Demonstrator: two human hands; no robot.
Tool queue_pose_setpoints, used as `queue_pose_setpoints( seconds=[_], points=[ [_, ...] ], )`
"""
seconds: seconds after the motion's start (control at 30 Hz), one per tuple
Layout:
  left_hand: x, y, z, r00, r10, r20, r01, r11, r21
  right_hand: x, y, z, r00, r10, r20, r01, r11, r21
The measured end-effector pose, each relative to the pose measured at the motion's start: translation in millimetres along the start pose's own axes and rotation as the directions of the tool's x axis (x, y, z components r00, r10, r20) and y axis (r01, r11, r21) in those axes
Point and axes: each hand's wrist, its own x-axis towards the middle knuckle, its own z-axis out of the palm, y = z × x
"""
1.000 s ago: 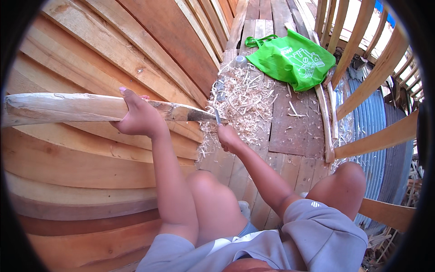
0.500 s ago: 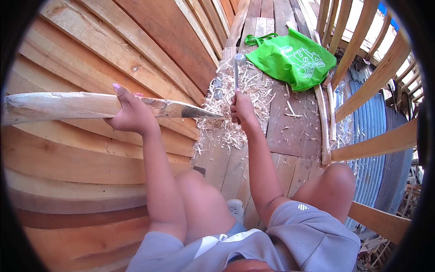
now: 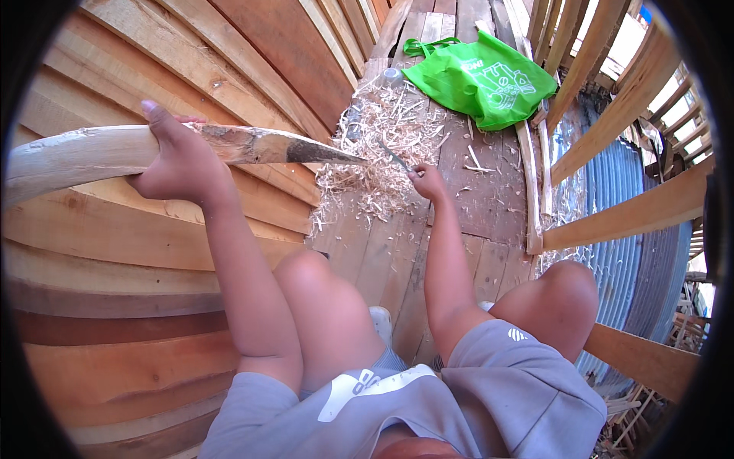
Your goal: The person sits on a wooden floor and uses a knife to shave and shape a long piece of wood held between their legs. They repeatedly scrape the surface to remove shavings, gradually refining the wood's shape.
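My left hand (image 3: pixel 180 157) is wrapped around a long piece of wood (image 3: pixel 84 153), pale and peeled on the left, with a dark patch toward its tapering right end. That tapered end hangs over a heap of wood shavings (image 3: pixel 367 180) on the floor. My right hand (image 3: pixel 430 182) is closed on the handle of a knife (image 3: pixel 397 158), whose thin grey blade slants up and left over the shavings. The blade is apart from the wood, just right of its tip.
A wall of overlapping planks (image 3: pixel 153 237) rises at my left. A green cloth bag (image 3: pixel 489 80) lies on the plank floor ahead, with a clear bottle (image 3: pixel 391 76) by it. Wooden railing slats (image 3: pixel 619 203) stand at the right, with corrugated metal (image 3: pixel 627 222) beyond them.
The knife has tipped from nearly upright to a leftward slant as my right hand moved slightly right. My left hand and the wood have shifted left and up in view.
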Motion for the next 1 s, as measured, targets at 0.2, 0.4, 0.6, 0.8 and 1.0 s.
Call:
queue_pose_setpoints(
  seconds=[0.2,0.4,0.6,0.8,1.0],
  points=[
    [11.8,23.8,-8.8,0.996,0.08,-0.03,-0.08,0.997,-0.011,-6.6,47.4,-9.0,0.989,0.069,0.132,-0.074,0.997,0.036],
    [13.1,33.3,-15.8,0.987,0.148,-0.064,-0.149,0.989,-0.023,-35.1,12.7,-14.3,0.925,0.183,0.332,-0.09,0.957,-0.274],
    [13.8,34.6,-22.4,0.98,0.193,-0.051,-0.195,0.981,-0.026,-18.4,5.8,-3.5,0.995,0.103,0.002,-0.098,0.95,-0.295],
    [16.4,32.2,-24.6,0.989,0.144,-0.022,-0.144,0.989,-0.029,16.5,29.0,17.8,0.855,0.226,0.467,0.116,0.794,-0.596],
    [20.0,24.2,-34.3,0.989,0.147,-0.013,-0.147,0.989,-0.016,-2.4,19.3,12.2,0.99,0.141,0.03,-0.117,0.907,-0.404]
  ],
)
